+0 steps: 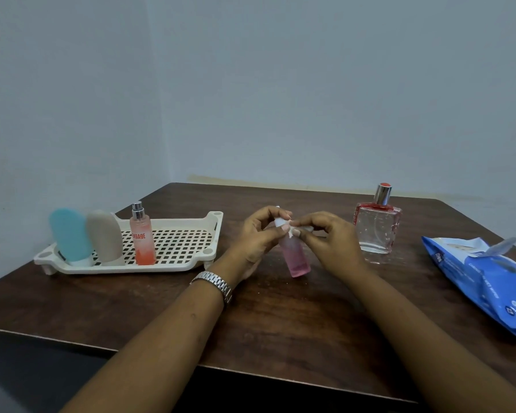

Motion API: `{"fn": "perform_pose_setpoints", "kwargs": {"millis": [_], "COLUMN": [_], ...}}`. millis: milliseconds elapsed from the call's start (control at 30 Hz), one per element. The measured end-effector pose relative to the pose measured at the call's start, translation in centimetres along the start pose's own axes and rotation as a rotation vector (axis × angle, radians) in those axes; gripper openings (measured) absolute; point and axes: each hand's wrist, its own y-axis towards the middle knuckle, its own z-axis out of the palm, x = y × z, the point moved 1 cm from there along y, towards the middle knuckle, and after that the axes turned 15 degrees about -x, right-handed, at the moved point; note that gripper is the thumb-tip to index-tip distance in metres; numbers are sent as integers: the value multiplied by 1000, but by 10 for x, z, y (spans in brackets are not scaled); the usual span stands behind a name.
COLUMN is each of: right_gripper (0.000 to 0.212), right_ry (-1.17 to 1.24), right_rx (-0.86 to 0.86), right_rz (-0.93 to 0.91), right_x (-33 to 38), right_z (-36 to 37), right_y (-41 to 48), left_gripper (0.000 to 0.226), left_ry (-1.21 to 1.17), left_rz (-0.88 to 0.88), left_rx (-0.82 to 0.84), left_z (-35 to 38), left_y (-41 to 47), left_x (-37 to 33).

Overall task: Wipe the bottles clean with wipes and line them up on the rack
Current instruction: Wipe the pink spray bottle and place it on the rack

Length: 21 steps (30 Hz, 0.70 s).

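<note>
Bottles (pixel 296 257): five, three on one rack (pixel 161 268)

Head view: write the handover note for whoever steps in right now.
Left hand grips the slim pink spray bottle near its white cap, tilted above the brown wooden table. Right hand pinches a small white wipe against its neck.
Done: turquoise tube, beige tube and orange spray bottle stand in a row at the cream perforated rack's left end.
Left: finish the pink bottle, rack it; then the square clear glass perfume bottle standing right of the hands. Blue wipes pack lies far right.
</note>
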Motion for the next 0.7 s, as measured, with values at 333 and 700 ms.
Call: {"fn": "perform_pose_setpoints", "kwargs": {"millis": [333, 700], "right_gripper": [11, 18], "right_ry": [-15, 5], "right_rx": [272, 494], "right_rz": [89, 122], "right_x": [3, 10], "right_z": [-4, -9], "right_y": [-1, -2], "left_gripper": [36, 39], "left_ry": [-137, -233], "left_rz": [-176, -188], "left_rx": [-180, -316], "left_z": [-2, -6], "left_y": [6, 10], "left_x": [-3, -7]}}
